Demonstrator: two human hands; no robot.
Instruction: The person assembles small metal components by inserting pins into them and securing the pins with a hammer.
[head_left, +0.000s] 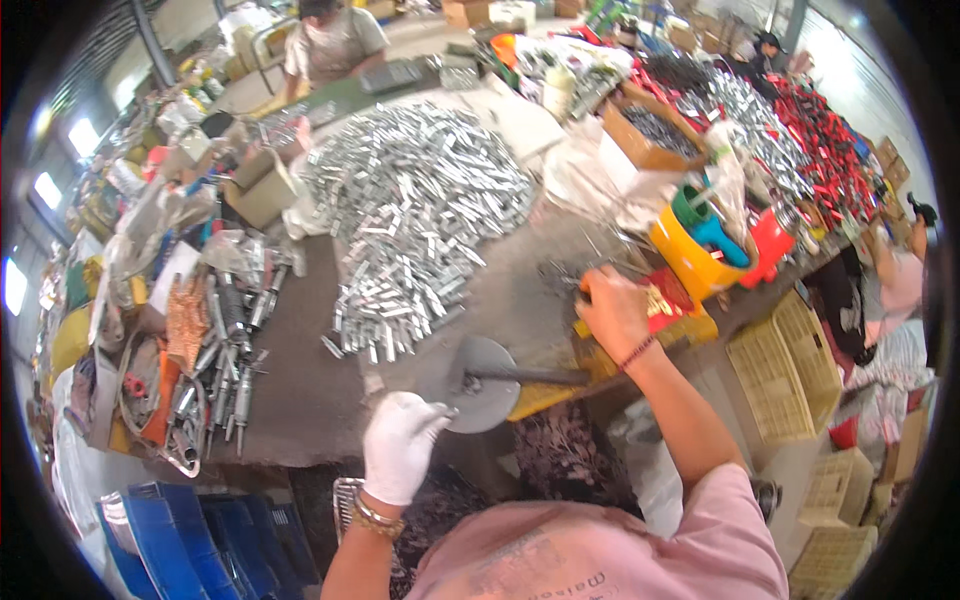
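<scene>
Gloved left hand (400, 445) pinched round metal disc (482, 384) at rim | right hand (612, 312) clutched small brass pieces (655, 300) | disc judged stiff, heavy, slick.

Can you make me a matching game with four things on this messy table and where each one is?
Things:
1. left hand in a white glove
2. right hand, bare
3. pile of silver metal pieces
4. yellow bucket

Places:
A. spread over the middle of the table
B. at the round grey metal disc near the front edge
C. at the table's right edge, with green and blue things inside
D. over the yellow and red things, right of the disc

Pairs: 1-B, 2-D, 3-A, 4-C
</scene>
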